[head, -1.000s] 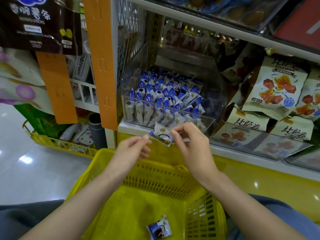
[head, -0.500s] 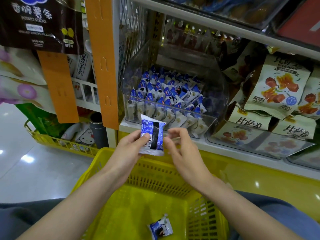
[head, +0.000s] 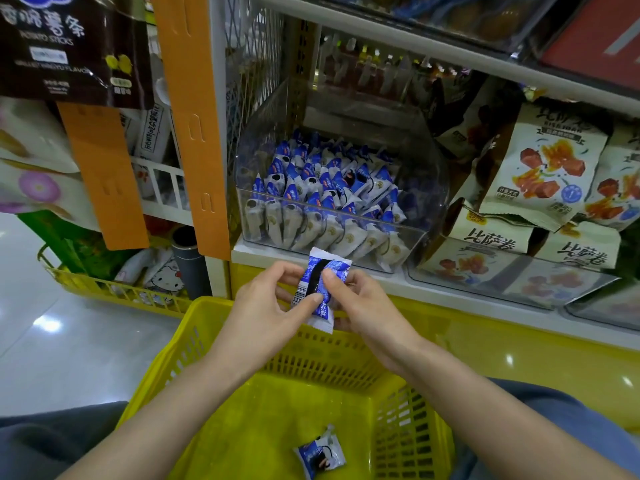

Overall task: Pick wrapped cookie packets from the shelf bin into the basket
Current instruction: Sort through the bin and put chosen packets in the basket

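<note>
Both hands, left hand (head: pixel 266 306) and right hand (head: pixel 363 306), pinch cookie packet (head: pixel 320 287) above basket (head: pixel 207 337).

Shop: white shelf (head: pixel 256 252) before me stocked with printed snack bags (head: pixel 540 174), clear plastic bin (head: pixel 429 174) of blue-white packets (head: pixel 329 181), my yellow plastic basket (head: pixel 311 355).

The left hand (head: pixel 265 318) and right hand (head: pixel 369 308) partly hide the packet (head: pixel 317 271); the basket (head: pixel 311 356) is cut off below.
</note>
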Action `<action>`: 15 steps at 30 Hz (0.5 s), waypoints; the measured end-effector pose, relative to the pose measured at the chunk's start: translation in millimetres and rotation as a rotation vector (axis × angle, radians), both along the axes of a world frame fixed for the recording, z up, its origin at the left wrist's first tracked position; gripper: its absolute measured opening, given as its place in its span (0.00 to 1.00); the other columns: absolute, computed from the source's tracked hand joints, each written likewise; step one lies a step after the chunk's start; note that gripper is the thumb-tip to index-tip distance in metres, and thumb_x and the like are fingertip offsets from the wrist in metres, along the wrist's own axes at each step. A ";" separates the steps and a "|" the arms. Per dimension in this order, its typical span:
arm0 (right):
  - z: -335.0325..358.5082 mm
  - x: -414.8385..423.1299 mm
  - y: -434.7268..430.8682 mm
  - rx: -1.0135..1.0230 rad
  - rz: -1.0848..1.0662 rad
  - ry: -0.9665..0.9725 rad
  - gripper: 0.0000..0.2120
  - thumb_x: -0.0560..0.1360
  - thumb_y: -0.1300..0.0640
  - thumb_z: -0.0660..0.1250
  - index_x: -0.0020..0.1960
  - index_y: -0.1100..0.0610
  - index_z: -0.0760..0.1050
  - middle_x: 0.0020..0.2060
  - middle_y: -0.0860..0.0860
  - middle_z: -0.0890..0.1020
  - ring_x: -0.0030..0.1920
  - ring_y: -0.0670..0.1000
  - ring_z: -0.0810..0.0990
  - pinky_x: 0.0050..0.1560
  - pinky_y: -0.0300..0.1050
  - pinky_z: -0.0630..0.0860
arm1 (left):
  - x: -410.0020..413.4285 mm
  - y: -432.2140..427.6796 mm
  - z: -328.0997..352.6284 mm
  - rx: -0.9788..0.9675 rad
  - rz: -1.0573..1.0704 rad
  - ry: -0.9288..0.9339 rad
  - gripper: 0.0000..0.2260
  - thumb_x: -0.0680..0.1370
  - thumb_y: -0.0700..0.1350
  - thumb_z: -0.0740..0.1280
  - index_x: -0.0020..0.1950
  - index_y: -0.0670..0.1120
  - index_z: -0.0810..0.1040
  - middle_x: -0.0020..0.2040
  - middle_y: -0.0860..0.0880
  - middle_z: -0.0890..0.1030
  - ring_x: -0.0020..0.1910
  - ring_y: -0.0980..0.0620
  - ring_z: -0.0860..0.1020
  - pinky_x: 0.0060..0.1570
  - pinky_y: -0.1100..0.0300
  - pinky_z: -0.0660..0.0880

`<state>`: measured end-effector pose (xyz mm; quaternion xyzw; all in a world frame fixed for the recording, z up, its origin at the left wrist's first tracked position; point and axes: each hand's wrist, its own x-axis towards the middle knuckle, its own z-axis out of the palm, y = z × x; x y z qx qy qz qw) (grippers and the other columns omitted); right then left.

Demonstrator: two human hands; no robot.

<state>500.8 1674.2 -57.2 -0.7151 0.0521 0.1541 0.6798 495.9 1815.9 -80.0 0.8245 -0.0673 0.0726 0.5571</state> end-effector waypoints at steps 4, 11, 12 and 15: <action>-1.8 0.3 1.1 0.003 0.000 -0.030 0.10 0.77 0.55 0.63 0.51 0.60 0.67 0.42 0.54 0.81 0.36 0.44 0.82 0.34 0.39 0.79 | -1.8 1.7 -5.4 0.140 -0.058 -0.056 0.13 0.75 0.40 0.66 0.54 0.57 0.72 0.44 0.62 0.76 0.42 0.62 0.78 0.40 0.71 0.73; -9.5 -4.1 6.5 -0.077 0.072 -0.080 0.11 0.77 0.60 0.63 0.55 0.59 0.63 0.49 0.60 0.79 0.32 0.41 0.80 0.31 0.35 0.77 | -3.1 5.3 -8.4 0.315 -0.071 -0.042 0.12 0.78 0.42 0.60 0.62 0.48 0.71 0.49 0.49 0.80 0.46 0.49 0.79 0.47 0.52 0.76; -10.1 -4.1 5.9 -0.091 0.090 -0.088 0.11 0.77 0.60 0.64 0.56 0.59 0.64 0.49 0.59 0.79 0.32 0.41 0.80 0.31 0.35 0.76 | -3.7 6.0 -6.7 0.341 -0.071 -0.053 0.10 0.79 0.44 0.60 0.60 0.47 0.71 0.47 0.48 0.81 0.45 0.48 0.79 0.45 0.50 0.76; -13.8 -4.7 5.0 -0.137 0.143 -0.113 0.11 0.76 0.59 0.65 0.54 0.56 0.65 0.49 0.59 0.80 0.37 0.45 0.81 0.34 0.38 0.79 | -4.6 7.8 -5.1 0.462 -0.065 -0.112 0.08 0.80 0.47 0.57 0.54 0.45 0.72 0.40 0.48 0.78 0.41 0.45 0.78 0.40 0.47 0.74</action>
